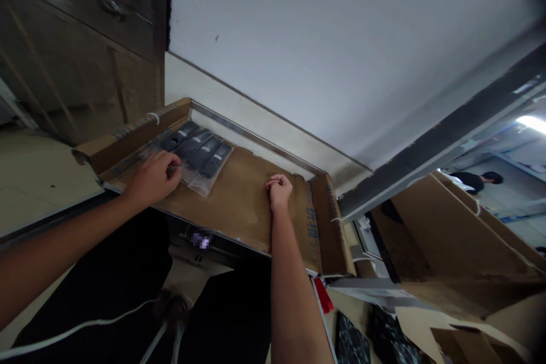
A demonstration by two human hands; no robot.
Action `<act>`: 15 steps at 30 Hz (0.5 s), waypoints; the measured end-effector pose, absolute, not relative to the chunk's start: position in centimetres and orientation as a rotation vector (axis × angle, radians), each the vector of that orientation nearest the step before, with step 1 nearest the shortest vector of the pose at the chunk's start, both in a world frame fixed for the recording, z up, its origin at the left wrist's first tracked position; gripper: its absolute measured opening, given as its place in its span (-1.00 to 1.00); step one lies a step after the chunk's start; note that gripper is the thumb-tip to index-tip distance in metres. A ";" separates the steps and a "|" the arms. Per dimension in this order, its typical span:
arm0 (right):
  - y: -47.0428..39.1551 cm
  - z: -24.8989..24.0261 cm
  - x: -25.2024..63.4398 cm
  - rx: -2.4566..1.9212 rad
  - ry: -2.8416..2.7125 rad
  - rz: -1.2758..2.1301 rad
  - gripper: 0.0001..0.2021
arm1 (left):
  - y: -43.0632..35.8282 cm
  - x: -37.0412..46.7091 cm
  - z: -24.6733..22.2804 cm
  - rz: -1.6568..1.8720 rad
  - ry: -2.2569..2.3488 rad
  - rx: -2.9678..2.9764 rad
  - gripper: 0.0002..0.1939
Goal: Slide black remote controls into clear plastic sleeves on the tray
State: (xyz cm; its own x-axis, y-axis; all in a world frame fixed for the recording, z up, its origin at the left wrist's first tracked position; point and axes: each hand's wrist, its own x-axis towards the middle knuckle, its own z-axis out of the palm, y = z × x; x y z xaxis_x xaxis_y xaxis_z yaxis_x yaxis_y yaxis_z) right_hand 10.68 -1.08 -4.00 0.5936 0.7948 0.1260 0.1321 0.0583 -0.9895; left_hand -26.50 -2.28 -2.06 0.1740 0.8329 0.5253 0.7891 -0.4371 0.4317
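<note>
My left hand (158,177) is curled, its thumb near its bent fingers, at the near left edge of a row of clear plastic bags. Nothing shows in its grasp. Several dark, elongated pieces with small pale labels lie side by side in the plastic bags (209,156). Further right, my right hand (280,189) is closed in a loose fist above the brown cardboard sheet (239,205), with no object visible in it. The cardboard covers a small table, and its sides are folded up at left and right.
A white wall panel (273,51) rises behind the table, beside a metal door (81,40) at left. Large cardboard boxes (443,222) stand at right, with black patterned bags (352,338) on the floor below. Another person (473,181) is far off. A white cord (85,327) crosses my lap.
</note>
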 end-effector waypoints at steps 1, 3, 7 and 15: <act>-1.1 -4.0 10.7 -1.457 -0.833 0.606 -0.83 | -2.3 -26.5 -2.0 1.124 1.629 2.360 -0.88; -1.1 -4.0 10.7 -1.471 -0.821 0.610 -0.84 | -2.3 -26.5 -2.0 1.128 1.632 2.359 -0.87; -0.9 -4.1 10.8 -1.501 -0.787 0.602 -0.82 | -2.2 -26.5 -2.1 1.124 1.643 2.355 -0.88; -0.9 -4.1 10.7 -1.522 -0.731 0.571 -0.83 | -2.2 -26.5 -2.3 1.125 1.629 2.351 -0.89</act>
State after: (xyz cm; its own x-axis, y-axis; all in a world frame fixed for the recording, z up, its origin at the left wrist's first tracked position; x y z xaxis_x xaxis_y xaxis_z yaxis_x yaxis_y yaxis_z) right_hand 10.68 -0.89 -4.11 0.6724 0.7368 0.0701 0.1109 -0.0066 -0.9938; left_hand -26.51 -2.21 -2.28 0.1712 0.8351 0.5228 0.7848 -0.4365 0.4401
